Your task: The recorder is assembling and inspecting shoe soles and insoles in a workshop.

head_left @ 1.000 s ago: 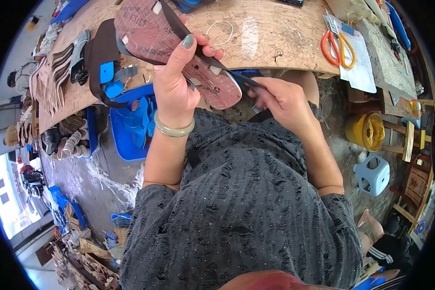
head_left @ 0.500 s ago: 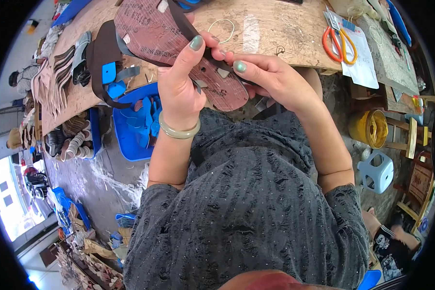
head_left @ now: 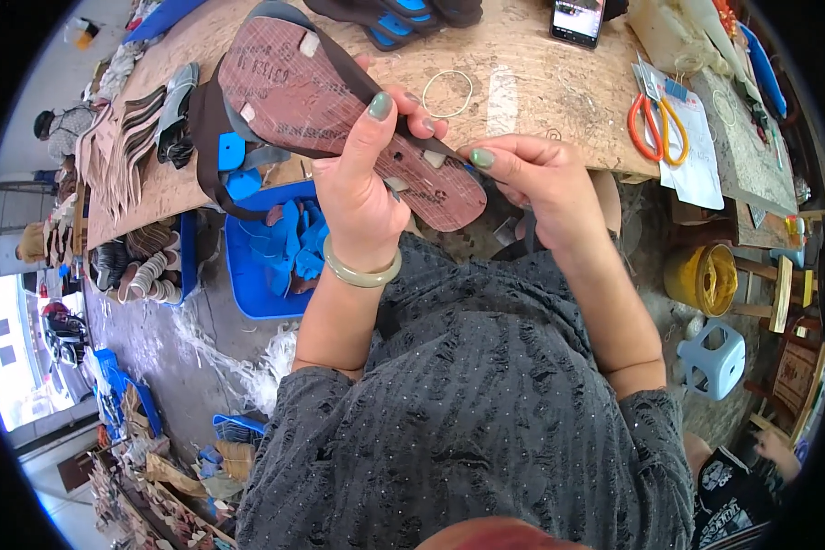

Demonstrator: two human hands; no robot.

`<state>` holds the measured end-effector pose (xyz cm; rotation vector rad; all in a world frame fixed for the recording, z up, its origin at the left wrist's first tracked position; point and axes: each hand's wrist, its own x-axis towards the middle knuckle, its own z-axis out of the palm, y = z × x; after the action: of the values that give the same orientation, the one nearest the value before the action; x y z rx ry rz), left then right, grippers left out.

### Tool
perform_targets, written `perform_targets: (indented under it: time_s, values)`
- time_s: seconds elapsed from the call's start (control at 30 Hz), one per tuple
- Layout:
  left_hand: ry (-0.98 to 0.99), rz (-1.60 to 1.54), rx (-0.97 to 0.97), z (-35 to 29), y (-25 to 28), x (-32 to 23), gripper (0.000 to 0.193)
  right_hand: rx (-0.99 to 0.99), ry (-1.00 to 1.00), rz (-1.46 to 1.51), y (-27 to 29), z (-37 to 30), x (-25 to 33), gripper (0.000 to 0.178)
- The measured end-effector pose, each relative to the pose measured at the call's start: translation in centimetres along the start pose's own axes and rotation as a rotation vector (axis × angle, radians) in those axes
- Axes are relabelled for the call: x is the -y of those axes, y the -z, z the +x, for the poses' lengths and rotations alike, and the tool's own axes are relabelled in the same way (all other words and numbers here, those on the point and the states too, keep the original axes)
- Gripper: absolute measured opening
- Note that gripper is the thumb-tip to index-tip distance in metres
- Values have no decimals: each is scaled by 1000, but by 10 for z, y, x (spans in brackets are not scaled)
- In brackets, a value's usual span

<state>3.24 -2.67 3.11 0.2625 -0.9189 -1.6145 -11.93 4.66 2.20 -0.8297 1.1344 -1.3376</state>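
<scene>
My left hand (head_left: 365,197), with a pale bangle (head_left: 362,274) at its wrist, is closed around the middle of a reddish-brown shoe insole (head_left: 293,101). The insole is tilted, its wider end up and to the left, with small whitish patches and dark print on the face toward me. A dark strap (head_left: 346,69) runs along its far edge and under my left fingers. Thumb and fingers of my right hand (head_left: 536,176) pinch the strap beside the insole's lower right end. The insole's other face is hidden.
On the wooden table (head_left: 577,101) lie scissors (head_left: 658,128), a rubber band (head_left: 447,93), a phone (head_left: 577,20), dark straps with blue pieces (head_left: 399,23) and stacked insoles (head_left: 124,137). Below the edge stands a blue bin (head_left: 247,275) of blue cutouts. A yellow bucket (head_left: 699,280) and pale-blue stool (head_left: 711,359) stand right.
The view has shifted, showing more of the table's far side. My right hand has moved slightly away from my left, drawing out the strap between them. The left still holds the insole.
</scene>
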Motion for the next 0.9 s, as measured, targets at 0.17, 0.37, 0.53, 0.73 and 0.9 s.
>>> perform_targets:
  time_s: [0.17, 0.37, 0.53, 0.73, 0.9]
  values:
    - [-45, 20, -46, 2, -1, -2, 38, -48, 59, -19, -9, -4, -8, 22]
    - [-81, 22, -77, -1, -4, -5, 36, -39, 102, -29, -13, -10, -8, 20]
    - [-129, 76, -87, -4, -6, -5, 32, -61, 107, -112, -13, -13, -9, 21]
    - [-199, 134, -52, -6, -10, -2, 33, -72, 51, -131, -7, -13, -2, 21]
    - [-200, 123, -64, -7, -12, -5, 35, -52, 32, -116, -3, -12, 0, 22]
